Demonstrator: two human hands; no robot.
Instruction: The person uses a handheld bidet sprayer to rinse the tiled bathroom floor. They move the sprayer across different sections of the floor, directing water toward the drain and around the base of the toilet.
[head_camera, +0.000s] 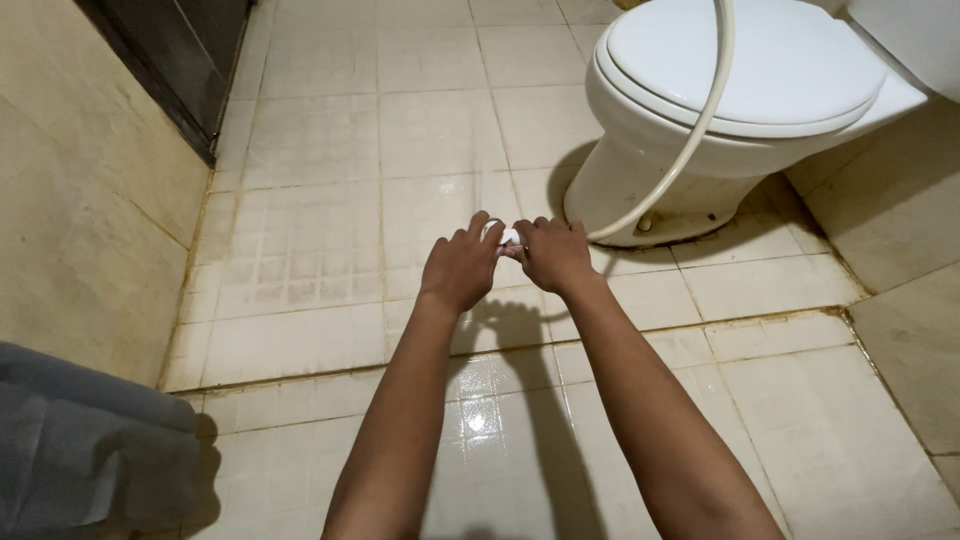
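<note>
White hose end (510, 237) pinched in both my left hand (460, 268) and right hand (553, 255), fingers closed, just before the toilet (740, 110).

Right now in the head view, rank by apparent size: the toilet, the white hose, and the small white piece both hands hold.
1. toilet
2. white hose
3. small white piece, mostly hidden between left hand and right hand

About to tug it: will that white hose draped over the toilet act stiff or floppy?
Likely floppy: the white hose sags in a loose curve across the toilet lid. Probably light. Possibly slippery, since the floor tiles gleam wet.
</note>
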